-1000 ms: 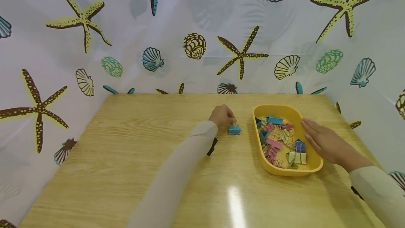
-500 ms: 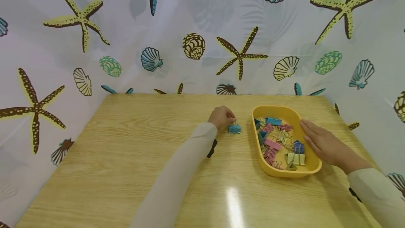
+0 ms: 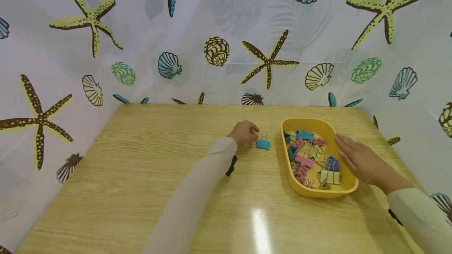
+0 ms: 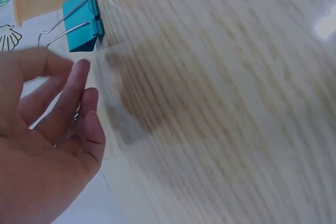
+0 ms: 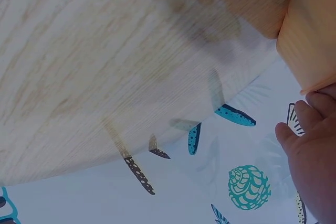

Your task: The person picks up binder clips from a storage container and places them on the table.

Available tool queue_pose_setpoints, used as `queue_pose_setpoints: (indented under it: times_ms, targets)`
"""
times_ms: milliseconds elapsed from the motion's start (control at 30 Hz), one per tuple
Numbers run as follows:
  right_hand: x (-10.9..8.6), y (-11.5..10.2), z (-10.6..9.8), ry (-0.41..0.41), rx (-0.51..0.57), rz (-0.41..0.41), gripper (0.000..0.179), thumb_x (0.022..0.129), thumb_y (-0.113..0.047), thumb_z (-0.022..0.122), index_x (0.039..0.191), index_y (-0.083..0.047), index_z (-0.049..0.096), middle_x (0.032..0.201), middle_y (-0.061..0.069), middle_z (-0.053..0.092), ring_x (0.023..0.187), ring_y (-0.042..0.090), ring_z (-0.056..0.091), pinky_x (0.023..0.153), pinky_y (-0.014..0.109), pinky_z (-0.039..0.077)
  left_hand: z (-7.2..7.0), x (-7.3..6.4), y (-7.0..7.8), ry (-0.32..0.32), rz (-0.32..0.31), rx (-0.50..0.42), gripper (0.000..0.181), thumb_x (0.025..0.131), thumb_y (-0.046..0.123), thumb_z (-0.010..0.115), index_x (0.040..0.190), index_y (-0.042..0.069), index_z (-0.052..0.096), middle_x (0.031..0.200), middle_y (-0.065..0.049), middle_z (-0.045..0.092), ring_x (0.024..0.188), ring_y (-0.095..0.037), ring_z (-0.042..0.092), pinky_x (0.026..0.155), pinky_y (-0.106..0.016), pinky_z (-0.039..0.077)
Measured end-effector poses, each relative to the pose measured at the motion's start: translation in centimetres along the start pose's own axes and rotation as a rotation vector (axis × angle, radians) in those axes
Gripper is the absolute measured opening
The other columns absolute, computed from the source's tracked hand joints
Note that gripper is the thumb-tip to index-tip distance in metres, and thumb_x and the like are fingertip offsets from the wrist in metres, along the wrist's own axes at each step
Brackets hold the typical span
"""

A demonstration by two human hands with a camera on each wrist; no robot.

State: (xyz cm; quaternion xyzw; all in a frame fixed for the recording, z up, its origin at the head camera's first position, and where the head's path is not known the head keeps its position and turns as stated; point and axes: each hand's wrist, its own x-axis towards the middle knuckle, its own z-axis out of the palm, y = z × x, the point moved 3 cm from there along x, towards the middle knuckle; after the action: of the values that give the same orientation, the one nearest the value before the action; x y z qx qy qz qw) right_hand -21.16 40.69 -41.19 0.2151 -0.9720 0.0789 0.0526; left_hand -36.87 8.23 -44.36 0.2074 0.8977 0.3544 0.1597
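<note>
A blue binder clip (image 3: 263, 144) stands on the wooden table left of the yellow tray (image 3: 294, 185), its wire handles pointing up and away. My left hand (image 3: 244, 132) is just left of the clip, fingers loosely bent and holding nothing. In the left wrist view the clip (image 4: 83, 20) sits a small gap beyond the fingertips of the left hand (image 4: 52, 124). My right hand (image 3: 365, 164) rests its extended fingers against the right rim of the tray. The right wrist view has the right hand (image 5: 315, 150) at the tray's edge (image 5: 310, 40).
Inside the tray lie several binder clips: pink ones (image 3: 304, 160), a dark blue one (image 3: 333, 164), pale yellow ones (image 3: 331, 176) and a blue one (image 3: 305, 135). A white cloth (image 3: 197, 77) printed with starfish and shells hangs behind and beside the wooden table (image 3: 148, 152).
My left hand, which pinched the blue binder clip's handles, has let go and drawn slightly left. The clip now stands alone, slightly turned. My right hand stays on the tray.
</note>
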Motion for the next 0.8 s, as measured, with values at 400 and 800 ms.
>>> queue_pose_setpoints:
  times_ms: [400,800]
  targets:
    - [0.1,-0.3,-0.2,-0.056,0.037,0.057,0.055,0.105,-0.022,0.038,0.15,0.004,0.02,0.154,0.025,0.02,0.139,0.045,0.022,0.111,0.061,0.011,0.7,-0.9,0.6,-0.005,-0.017,0.04,0.027,0.083,0.026,0.076,0.107,0.013,0.074,0.11,-0.004,0.07,0.102,-0.018,0.063,0.081,-0.031,0.052]
    - [-0.2,-0.4,0.0,-0.019,0.001,0.041,0.054,0.105,-0.021,0.038,0.149,0.005,0.023,0.154,0.025,0.022,0.145,0.036,0.01,0.116,0.049,-0.004,0.8,-1.4,0.8,0.065,-0.029,0.126,0.026,0.084,0.03,0.075,0.105,0.015,0.075,0.105,0.001,0.071,0.094,-0.015,0.065,0.079,-0.03,0.052]
